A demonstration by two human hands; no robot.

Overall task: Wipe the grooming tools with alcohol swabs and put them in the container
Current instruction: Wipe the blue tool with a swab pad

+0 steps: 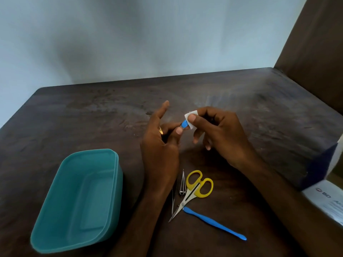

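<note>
Nearest the camera, a long blue tool [215,223] is lying slantwise on the dark wooden table [259,112], just beside the tips of the yellow-handled scissors [193,191], whose blades are pointing toward the viewer. Touching or nearly touching the scissors on their left, a small metal clipper [182,184] and a thin pair of tweezers [173,201] are lying, the tweezers partly hidden by the left forearm. To the left of this group, well apart from it, a teal container [55,210] is standing open with nothing visible inside. At the right edge, a white and dark blue box [326,182] is sitting partly out of frame. Farther out, above the table, the left hand [161,143] is pinching a small blue tool [184,124] between thumb and curled fingers, its index finger sticking up straight; a gold ring is showing on one finger. The right hand [219,134] is facing it, thumb and forefinger pinched onto a white swab [191,117] that is wrapping the far end of the small blue tool, so only the near blue part is showing between the two hands. The remaining right fingers are hanging loosely curled. Beyond the hands the tabletop is looking worn and smudged, running back to a pale blue-grey wall [130,34], with a dark brown panel [315,43] rising at the right corner.
</note>
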